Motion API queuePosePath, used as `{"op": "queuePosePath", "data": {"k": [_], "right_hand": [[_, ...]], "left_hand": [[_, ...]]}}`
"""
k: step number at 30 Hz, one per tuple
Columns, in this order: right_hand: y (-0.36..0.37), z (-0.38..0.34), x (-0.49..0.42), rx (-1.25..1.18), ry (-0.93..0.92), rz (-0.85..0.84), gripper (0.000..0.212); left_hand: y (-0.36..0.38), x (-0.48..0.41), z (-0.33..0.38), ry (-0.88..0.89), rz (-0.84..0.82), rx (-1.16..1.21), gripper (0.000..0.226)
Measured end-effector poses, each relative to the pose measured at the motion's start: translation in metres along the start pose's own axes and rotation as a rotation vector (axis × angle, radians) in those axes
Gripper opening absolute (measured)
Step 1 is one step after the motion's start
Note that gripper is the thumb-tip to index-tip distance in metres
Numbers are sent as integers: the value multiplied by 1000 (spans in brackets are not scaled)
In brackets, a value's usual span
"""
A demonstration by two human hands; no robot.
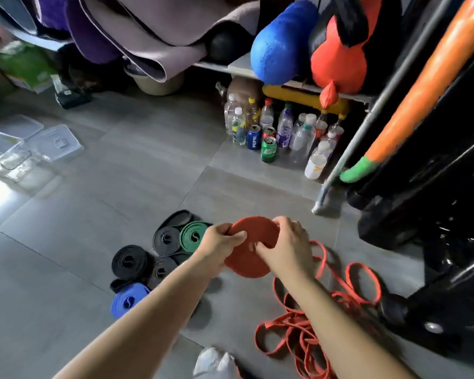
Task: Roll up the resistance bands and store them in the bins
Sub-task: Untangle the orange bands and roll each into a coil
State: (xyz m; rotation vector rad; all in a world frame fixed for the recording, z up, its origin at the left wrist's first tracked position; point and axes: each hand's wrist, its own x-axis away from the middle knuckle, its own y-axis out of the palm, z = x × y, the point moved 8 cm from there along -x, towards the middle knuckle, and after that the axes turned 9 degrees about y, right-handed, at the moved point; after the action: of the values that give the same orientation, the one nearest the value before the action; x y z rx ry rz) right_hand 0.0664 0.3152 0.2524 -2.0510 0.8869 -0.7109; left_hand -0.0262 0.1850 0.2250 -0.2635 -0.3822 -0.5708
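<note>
Nearest on the floor (66, 269), the loose red band (298, 332) lies tangled — a snag there could jerk the coil apart. Above it, the left grip (220, 240) and right grip (288, 247) both pinch the red roll (253, 231) by its edge; slack fingers would likely let it spring open. Just left sit the finished rolls (129, 259). Far left, the clear plastic bins (3, 151) show no bands inside — glare hides the rest.
</note>
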Motion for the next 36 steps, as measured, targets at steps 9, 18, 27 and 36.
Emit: {"op": "queuePosePath", "data": {"k": [9, 18, 27, 36], "right_hand": [[170, 66, -20, 238, 57, -267, 53], [288, 79, -78, 427, 5, -478, 53], [335, 86, -23, 575, -239, -624, 49], [350, 65, -2, 506, -272, -578, 43]], "left_hand": [[5, -42, -193, -451, 58, 198, 13], [-44, -85, -259, -241, 258, -248, 31], [-92, -25, -311, -305, 570, -318, 28], [-55, -26, -306, 29, 101, -923, 39]]}}
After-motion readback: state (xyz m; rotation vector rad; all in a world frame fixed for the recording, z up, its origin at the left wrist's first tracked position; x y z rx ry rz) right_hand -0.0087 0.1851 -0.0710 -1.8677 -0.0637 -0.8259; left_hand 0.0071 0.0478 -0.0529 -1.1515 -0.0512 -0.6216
